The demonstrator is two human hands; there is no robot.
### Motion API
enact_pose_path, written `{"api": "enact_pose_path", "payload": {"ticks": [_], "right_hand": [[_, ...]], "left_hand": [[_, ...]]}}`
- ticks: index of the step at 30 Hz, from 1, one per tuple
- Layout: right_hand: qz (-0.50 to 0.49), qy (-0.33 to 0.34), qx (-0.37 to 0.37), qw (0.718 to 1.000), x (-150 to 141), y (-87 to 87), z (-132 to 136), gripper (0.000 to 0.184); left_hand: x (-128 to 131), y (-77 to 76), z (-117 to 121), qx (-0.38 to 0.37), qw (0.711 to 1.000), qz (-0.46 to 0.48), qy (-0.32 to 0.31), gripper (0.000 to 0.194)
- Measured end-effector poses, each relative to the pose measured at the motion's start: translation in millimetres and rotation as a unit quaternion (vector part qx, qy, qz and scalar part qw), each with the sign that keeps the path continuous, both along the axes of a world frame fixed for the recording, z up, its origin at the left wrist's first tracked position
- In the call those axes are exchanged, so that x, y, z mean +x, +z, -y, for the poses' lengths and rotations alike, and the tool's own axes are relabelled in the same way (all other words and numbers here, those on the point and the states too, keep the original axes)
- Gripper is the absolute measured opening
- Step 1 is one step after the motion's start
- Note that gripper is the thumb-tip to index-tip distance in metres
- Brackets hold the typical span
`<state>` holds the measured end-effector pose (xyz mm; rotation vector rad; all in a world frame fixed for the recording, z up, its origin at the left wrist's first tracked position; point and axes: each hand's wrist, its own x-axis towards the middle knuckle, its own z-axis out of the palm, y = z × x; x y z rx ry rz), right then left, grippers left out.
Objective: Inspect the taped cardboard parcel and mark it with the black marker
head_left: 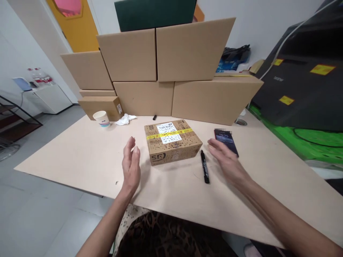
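A small cardboard parcel (pixel 174 142) lies on the table (pixel 80 157) in front of me. Across its top run a white shipping label (pixel 168 133) and a strip of yellow tape, and dark speckles dot the surface. To the left of the parcel, my left hand (pixel 131 166) is held open, fingers extended, touching nothing. On the other side my right hand (pixel 227 160) is also open and empty, between the parcel and a phone (pixel 226 142) lying screen up. A black marker (pixel 205 167) rests beside the parcel's right corner, near my right fingers.
Large cardboard boxes (pixel 144 98) are stacked along the table's back. At the back left stand a paper cup (pixel 102 119) and a crumpled tissue (pixel 125 119). A small black cap (pixel 154 117) sits behind the parcel. A dark machine (pixel 302 82) stands at the right.
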<state>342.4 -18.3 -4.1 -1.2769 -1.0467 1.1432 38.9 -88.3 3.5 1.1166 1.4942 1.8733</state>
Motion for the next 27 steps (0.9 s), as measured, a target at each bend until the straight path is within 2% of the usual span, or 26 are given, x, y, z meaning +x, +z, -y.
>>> {"api": "enact_pose_path", "payload": {"ticks": [3, 4, 6, 8, 12, 16, 19, 22, 27], "right_hand": [[-0.031, 0.131, 0.006, 0.991, -28.3, 1.3, -7.4, 0.059], [-0.043, 0.168, 0.015, 0.985, -34.7, 1.1, -9.2, 0.058], [-0.062, 0.209, 0.041, 0.975, -43.7, -0.1, -11.1, 0.055], [-0.082, 0.206, 0.062, 0.973, -49.0, -1.7, -11.9, 0.054], [-0.142, 0.156, 0.090, 0.973, -54.4, -3.1, -16.9, 0.050], [-0.166, 0.132, 0.126, 0.969, -57.6, -0.4, -26.7, 0.040], [-0.161, 0.120, 0.137, 0.970, -57.9, 1.9, -28.9, 0.038], [-0.150, 0.115, 0.148, 0.971, -53.7, 2.6, -23.7, 0.041], [-0.095, 0.125, 0.227, 0.961, -40.7, -1.6, -10.8, 0.047]], "left_hand": [[-4.2, 0.4, -23.7, -0.129, 0.985, 0.084, -0.071, 0.070], [-3.0, 0.9, -29.3, -0.138, 0.977, 0.106, -0.124, 0.072], [0.2, 2.5, -36.8, -0.103, 0.967, 0.121, -0.199, 0.067], [0.9, 4.9, -40.5, -0.067, 0.963, 0.133, -0.223, 0.063], [-8.6, 11.6, -45.4, 0.006, 0.961, 0.125, -0.249, 0.081], [-17.0, 22.4, -55.1, 0.073, 0.954, 0.106, -0.273, 0.067], [-15.8, 29.6, -65.5, 0.061, 0.957, 0.112, -0.262, 0.062], [-12.2, 31.9, -77.9, 0.053, 0.952, 0.110, -0.280, 0.063], [-12.3, 23.1, -100.1, 0.020, 0.937, 0.179, -0.299, 0.070]]}}
